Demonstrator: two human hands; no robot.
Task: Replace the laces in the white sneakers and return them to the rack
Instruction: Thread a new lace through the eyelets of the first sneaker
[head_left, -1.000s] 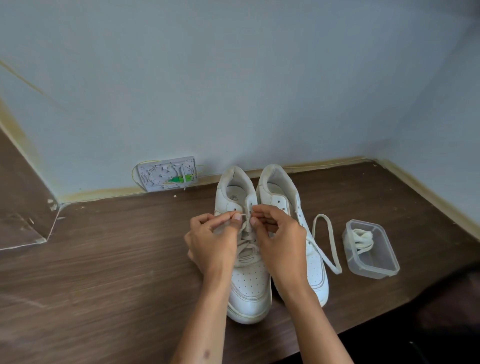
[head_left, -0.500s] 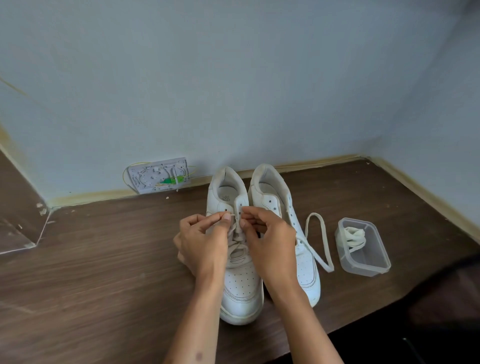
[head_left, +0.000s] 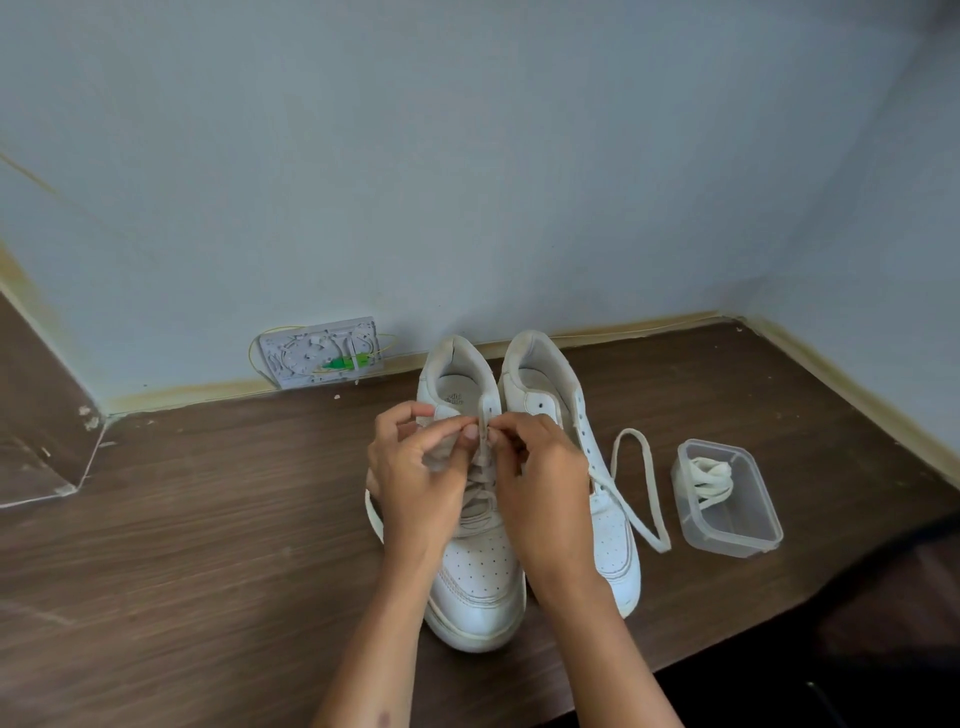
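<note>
Both hands meet over the upper eyelets of the left sneaker (head_left: 475, 582), which stands on the desk (head_left: 208, 545) with its long axis running from the person toward the wall, heel far, toe near. The left hand (head_left: 418, 480) and right hand (head_left: 543, 488) each have a closed grip, thumb and forefinger pinching the lace (head_left: 483, 436) just beyond their fingertips, so neither hand is nearer. The right sneaker (head_left: 610, 525) touches alongside, outward of the right-hand grip, a loose lace (head_left: 641, 488) trailing toward the clear tub (head_left: 727, 535) farther out; the rack is not in view.
</note>
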